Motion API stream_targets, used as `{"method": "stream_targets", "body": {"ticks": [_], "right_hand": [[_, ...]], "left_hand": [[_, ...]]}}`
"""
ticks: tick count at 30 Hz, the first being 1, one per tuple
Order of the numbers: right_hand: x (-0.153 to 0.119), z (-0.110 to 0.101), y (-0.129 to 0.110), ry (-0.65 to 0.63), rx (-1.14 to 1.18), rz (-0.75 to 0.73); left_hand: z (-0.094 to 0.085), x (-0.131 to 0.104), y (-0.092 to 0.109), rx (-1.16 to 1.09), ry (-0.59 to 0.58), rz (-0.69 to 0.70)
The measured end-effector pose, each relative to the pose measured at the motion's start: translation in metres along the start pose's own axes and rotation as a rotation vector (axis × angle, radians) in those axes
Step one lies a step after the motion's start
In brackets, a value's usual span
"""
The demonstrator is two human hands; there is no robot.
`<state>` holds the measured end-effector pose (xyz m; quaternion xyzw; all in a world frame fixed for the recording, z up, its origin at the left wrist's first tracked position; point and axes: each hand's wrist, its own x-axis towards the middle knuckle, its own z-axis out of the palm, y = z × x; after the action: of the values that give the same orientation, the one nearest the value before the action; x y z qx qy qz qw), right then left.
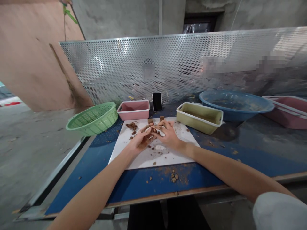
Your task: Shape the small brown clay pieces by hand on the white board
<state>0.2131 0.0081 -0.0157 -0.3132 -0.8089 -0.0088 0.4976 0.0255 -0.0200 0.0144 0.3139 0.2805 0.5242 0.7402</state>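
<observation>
Left hand [141, 138], right hand [169, 136] meet over white board [139, 163], which probably catches brown crumbs [154, 163]; fingers bent, partly spread, cannot tell if pinching anything.

white board [136, 163], brown clump [131, 126], blue tabletop [96, 180], green basket [102, 123], blue basin [240, 111], dotted silver panel [177, 52]

Wears a pale, whitish-grey sleeve [278, 210] on the right arm, plain, loose and rounded in outline, with a soft, curved edge. Leaves the left forearm [97, 188] and the right forearm [223, 169] bare to the wrists, slender and tapering. Shows dark brown, earthy smears on the fingers [145, 127] of the left hand [141, 139] and on the right hand [171, 137]. Has on black legwear [145, 215] over both legs, too dark to tell any seams.
</observation>
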Motion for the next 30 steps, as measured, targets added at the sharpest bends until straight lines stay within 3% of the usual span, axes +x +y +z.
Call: {"method": "stream_targets", "body": {"ticks": [30], "right_hand": [[0.0046,-0.0035,0.0007,-0.037,0.014,-0.094]], "left_hand": [[-0.0081,0.0036,-0.0039,-0.016,-0.016,-0.034]]}}
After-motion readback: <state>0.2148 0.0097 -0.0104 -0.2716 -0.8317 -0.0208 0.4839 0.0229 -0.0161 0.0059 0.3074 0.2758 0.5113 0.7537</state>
